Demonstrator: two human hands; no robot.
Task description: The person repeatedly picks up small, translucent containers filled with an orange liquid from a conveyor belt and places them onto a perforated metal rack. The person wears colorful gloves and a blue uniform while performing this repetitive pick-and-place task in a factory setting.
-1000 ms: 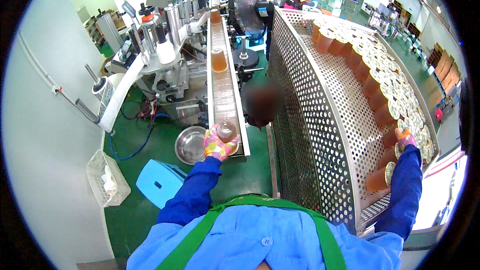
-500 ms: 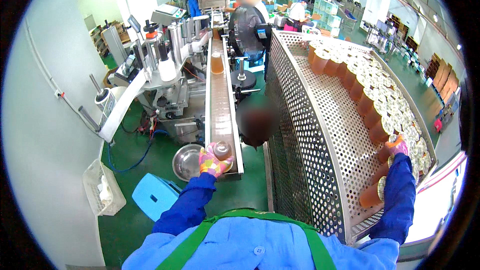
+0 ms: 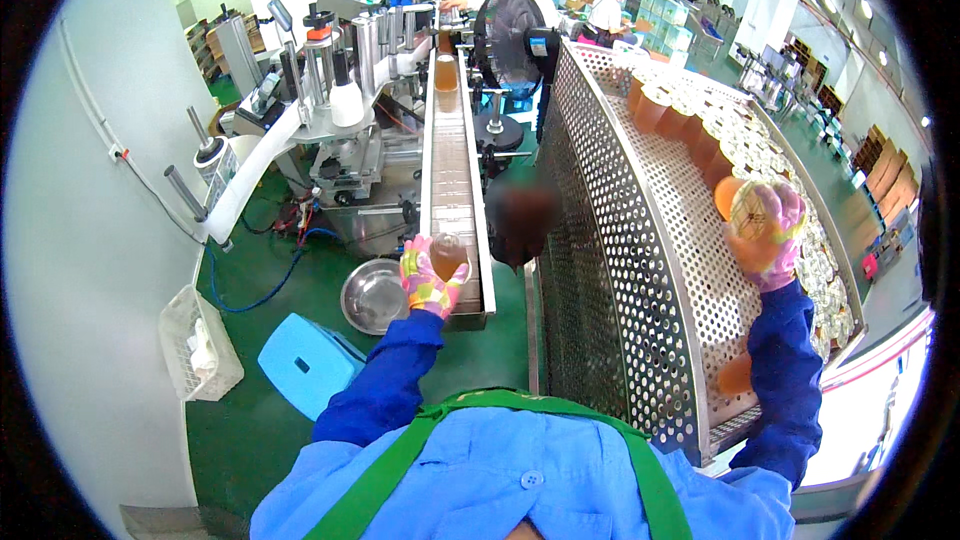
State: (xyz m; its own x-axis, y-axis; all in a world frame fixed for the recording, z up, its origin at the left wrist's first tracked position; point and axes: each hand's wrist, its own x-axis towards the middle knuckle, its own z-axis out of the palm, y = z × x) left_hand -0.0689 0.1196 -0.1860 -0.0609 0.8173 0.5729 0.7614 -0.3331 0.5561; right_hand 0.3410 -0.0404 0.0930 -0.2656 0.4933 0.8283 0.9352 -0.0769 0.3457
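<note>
One lidded amber jar point(image 3: 749, 213) rises in my curled right fingers point(image 3: 792, 204); left fingers point(image 3: 411, 259) still wrap another jar point(image 3: 448, 257): neither free.

The hands point(image 3: 433, 280) wear gloves point(image 3: 787, 215) patched in pink, yellow and green, with deep-blue sleeves point(image 3: 385, 385), a paler blue shirt point(image 3: 470, 485) and bright green straps point(image 3: 375, 480). The jars point(image 3: 652, 114) are amber-brown, their lids point(image 3: 747, 210) pale with dark markings. Silver-grey metal dotted with round holes forms the tray point(image 3: 660, 340), while the stool point(image 3: 310, 362) is sky blue, the basket point(image 3: 222, 375) white and the floor point(image 3: 270, 450) dark green.
</note>
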